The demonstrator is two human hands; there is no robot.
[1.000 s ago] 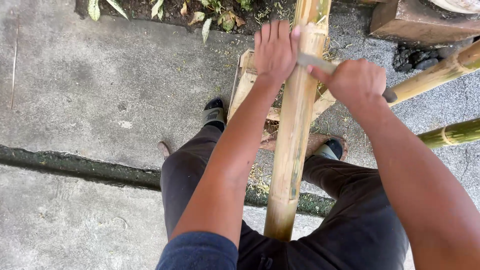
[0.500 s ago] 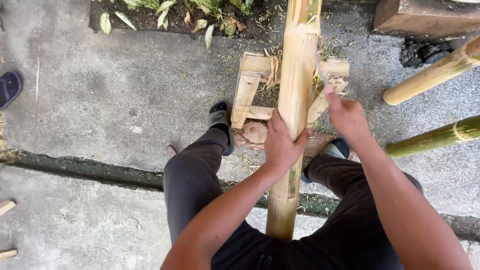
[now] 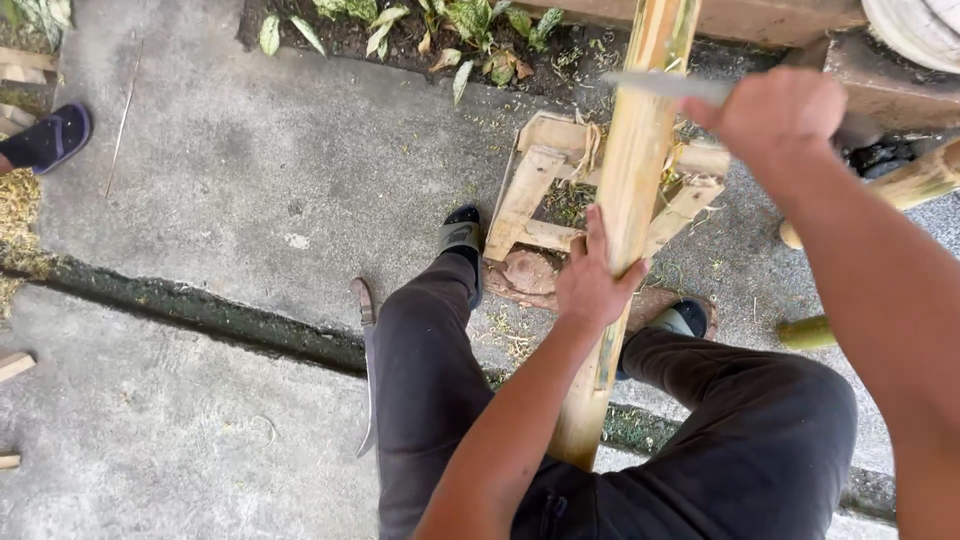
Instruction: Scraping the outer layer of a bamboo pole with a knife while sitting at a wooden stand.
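A thick yellow bamboo pole leans from between my knees up over a small wooden frame on the concrete. My left hand grips the pole at mid-length. My right hand is raised at the upper right, closed on the handle of a knife whose grey blade lies across the pole near its upper part. My legs in dark trousers straddle the pole, feet in black sandals either side of the frame.
A second long blade lies on the concrete by my left leg. More bamboo poles lie at the right. A planted bed with leaves runs along the top; a dark sandal sits far left. A mossy crack crosses the floor.
My left hand has slid from the pole's top to its middle. My right hand lowered, then rose again, bringing the knife blade across the pole higher up. The view shifted right.
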